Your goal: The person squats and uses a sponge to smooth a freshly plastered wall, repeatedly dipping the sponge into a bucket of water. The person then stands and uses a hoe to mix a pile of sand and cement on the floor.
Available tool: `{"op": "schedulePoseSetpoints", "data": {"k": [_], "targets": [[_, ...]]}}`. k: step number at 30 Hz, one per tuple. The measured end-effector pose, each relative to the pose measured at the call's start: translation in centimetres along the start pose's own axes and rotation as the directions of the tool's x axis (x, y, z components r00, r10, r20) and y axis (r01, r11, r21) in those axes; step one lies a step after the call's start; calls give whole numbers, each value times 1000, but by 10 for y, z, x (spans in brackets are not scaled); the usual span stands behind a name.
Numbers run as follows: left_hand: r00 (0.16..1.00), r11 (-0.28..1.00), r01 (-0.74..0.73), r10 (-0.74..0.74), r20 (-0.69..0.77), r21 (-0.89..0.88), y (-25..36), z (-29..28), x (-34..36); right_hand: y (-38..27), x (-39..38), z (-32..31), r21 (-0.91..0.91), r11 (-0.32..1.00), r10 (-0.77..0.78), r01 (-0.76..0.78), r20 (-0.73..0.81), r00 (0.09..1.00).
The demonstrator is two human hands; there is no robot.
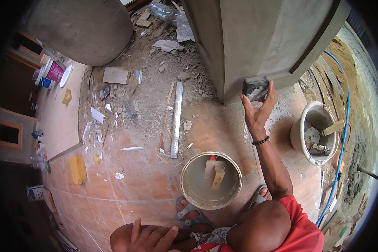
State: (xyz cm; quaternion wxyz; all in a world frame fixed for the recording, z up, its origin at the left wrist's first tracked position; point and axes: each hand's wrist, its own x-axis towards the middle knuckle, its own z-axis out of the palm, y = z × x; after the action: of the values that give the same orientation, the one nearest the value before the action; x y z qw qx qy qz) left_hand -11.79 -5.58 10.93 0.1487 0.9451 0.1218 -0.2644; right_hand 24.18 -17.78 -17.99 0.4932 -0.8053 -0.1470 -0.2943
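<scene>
My right hand [261, 110] is stretched forward with its fingers closed round a dark grey, white-smeared block [255, 87], perhaps a sponge. The block is pressed against the lower part of a grey plastered pillar [243, 46], close to its corner. My left hand [152, 237] lies by my left knee at the lower edge, fingers spread and nothing in them. Between my feet and the pillar stands a round bucket [187, 191] of murky water. Inside it are a wooden-handled tool [217, 178] and something with a red tip [213, 158].
To the right, a white bucket [296, 138] holds a wooden-handled trowel [333, 128]. A blue hose [349, 113] runs beside it. A metal straightedge [177, 122] and a thin wooden strip [167, 113] lie among rubble. A big rounded grey form [80, 31] stands at the far left.
</scene>
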Motion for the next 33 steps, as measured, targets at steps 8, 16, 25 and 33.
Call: {"op": "schedulePoseSetpoints", "data": {"k": [8, 16, 25, 33], "targets": [[999, 997, -43, 43, -4, -58, -5, 1, 3, -96, 58, 16, 112, 965, -234, 237, -42, 971], [999, 998, -32, 33, 11, -46, -6, -2, 2, 37, -33, 27, -8, 984, 179, -178, 54, 982], [1000, 999, -19, 20, 19, -46, -5, 1, 7, -45, 38, 27, 36, 980, -191, 197, -139, 972], [1000, 1000, -4, 4, 4, -10, 0, 3, 5, -9, 12, -1, 105, 990, 93, -94, 13, 996]]}}
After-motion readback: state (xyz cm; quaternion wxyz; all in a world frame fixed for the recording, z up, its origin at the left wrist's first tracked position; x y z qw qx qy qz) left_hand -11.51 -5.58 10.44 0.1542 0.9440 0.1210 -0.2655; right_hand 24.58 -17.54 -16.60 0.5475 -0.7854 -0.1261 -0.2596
